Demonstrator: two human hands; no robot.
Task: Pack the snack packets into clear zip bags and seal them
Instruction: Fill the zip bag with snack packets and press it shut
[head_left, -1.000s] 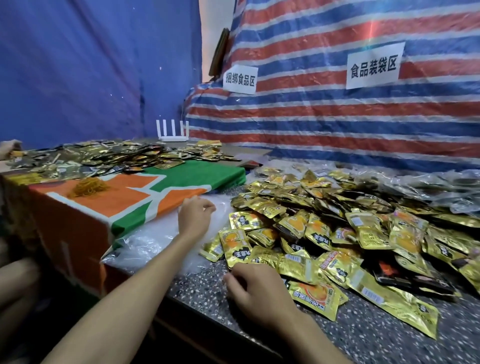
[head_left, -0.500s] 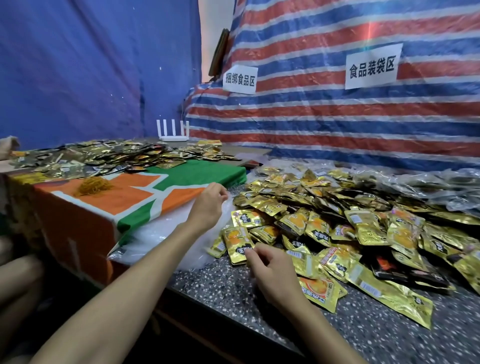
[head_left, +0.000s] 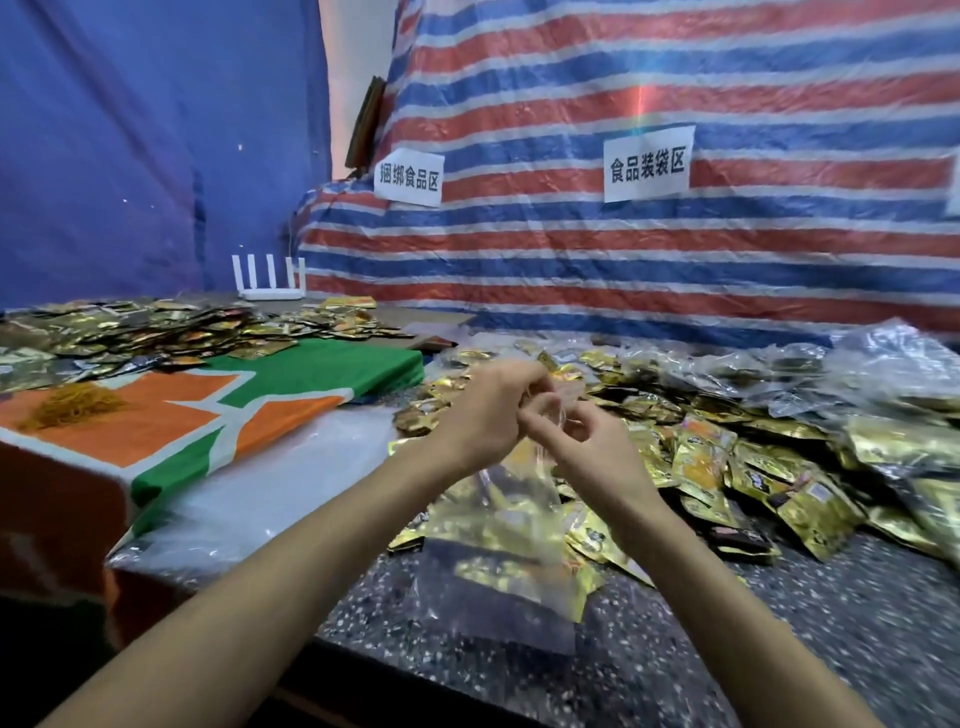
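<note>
My left hand (head_left: 488, 410) and my right hand (head_left: 587, 447) are up together in front of me, knuckles almost touching, fingers curled in. Both pinch the top edge of a clear zip bag (head_left: 498, 561) between thumb and fingertips. The exact hold is blurred, but the plastic is bunched between the two hands. The bag hangs down from that pinch, slack and crinkled, with its lower end over the near edge of the speckled counter (head_left: 779, 649). Gold shows through the plastic; I cannot tell whether that is something inside it or the heap behind.

Just beyond and to the right of my hands lie the snack packets (head_left: 727, 457) — a loose pile of gold foil pouches spread across the counter, some overlapping, some flat. Farther right, at the back, sits a mound of filled plastic bags (head_left: 883, 364), shiny and rumpled.

To my left a stack of flat clear plastic (head_left: 291, 467) lies beside the packets, against an orange, green and white cloth (head_left: 208, 410). On the orange part is a small heap of yellow rubber bands (head_left: 72, 405). More foil packets (head_left: 156, 332) cover the far end of that cloth, and a white router (head_left: 267, 275) stands behind them.

The back wall is a red, white and blue striped tarp (head_left: 675, 78) with two paper signs — one on the left (head_left: 409, 176), one on the right (head_left: 648, 163). A blue tarp (head_left: 130, 130) hangs on the left.
</note>
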